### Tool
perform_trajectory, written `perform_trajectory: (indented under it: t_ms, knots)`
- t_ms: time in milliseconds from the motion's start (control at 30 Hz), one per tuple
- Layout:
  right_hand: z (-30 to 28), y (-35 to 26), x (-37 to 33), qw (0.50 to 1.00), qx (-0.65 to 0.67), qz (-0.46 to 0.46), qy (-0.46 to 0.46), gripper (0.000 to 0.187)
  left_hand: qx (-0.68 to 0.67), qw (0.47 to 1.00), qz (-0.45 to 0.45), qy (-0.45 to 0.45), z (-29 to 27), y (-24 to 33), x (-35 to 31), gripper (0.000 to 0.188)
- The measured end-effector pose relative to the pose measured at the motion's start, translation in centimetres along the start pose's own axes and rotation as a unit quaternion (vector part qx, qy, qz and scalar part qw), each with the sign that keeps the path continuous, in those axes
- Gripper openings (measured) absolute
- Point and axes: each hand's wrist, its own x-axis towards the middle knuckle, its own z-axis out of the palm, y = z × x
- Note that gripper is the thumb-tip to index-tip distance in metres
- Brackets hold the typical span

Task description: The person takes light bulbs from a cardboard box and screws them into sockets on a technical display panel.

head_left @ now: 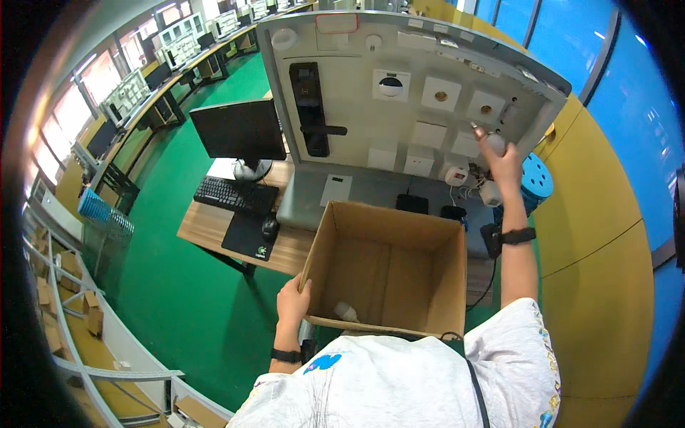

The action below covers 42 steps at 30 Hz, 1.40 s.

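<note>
An open cardboard box (389,278) is in front of my body, its near side close to my shirt. My left hand (292,303) is closed on the box's left rim near the front corner. Inside, at the near left of the bottom, lies a white light bulb (347,312). My right hand (504,165) is raised at the right part of a grey display panel (357,107), its fingers closed round another white light bulb (494,145). Below that hand are a small white device (457,175) and a white cube-shaped device (490,193) with white cables.
The panel carries a black door lock (309,110), a dome sensor (390,85) and several white switches. To the left are a monitor (239,130), a keyboard (235,194) and a mouse (270,227) on a wooden desk. A blue stool (536,177) stands behind my right forearm.
</note>
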Motion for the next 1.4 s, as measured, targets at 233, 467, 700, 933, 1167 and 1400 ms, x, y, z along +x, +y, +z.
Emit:
perform_trajectory:
  t_ms: [233,467,700,933,1167,1400]
  knots:
    - [0.8,-0.5,4.0,0.971,-0.174,-0.048,0.156,0.073,0.002,1.000,-0.018,-0.009,-0.3,0.2,-1.0,0.032]
    - [3.7,3.5,8.3,0.988,0.051,0.134,0.055,0.075,-0.002,1.000,-0.024,-0.013,-0.4,0.5,-1.1,0.033]
    - [2.8,1.5,6.5,0.904,0.333,0.239,-0.120,0.074,0.014,0.999,-0.022,-0.020,-0.3,-0.5,-0.4,0.033]
    - [5.4,2.5,6.2,0.566,0.709,0.376,-0.190,0.051,-0.010,1.000,-0.015,-0.016,-0.2,-0.3,-0.6,0.034]
    - [5.1,0.9,5.0,0.604,0.685,0.377,-0.154,0.059,0.000,1.000,-0.018,-0.015,-0.8,-0.4,-1.1,0.033]
    - [4.4,0.9,5.1,0.756,0.564,0.280,-0.179,0.059,-0.024,1.000,-0.005,-0.008,-0.2,-0.8,-0.8,0.032]
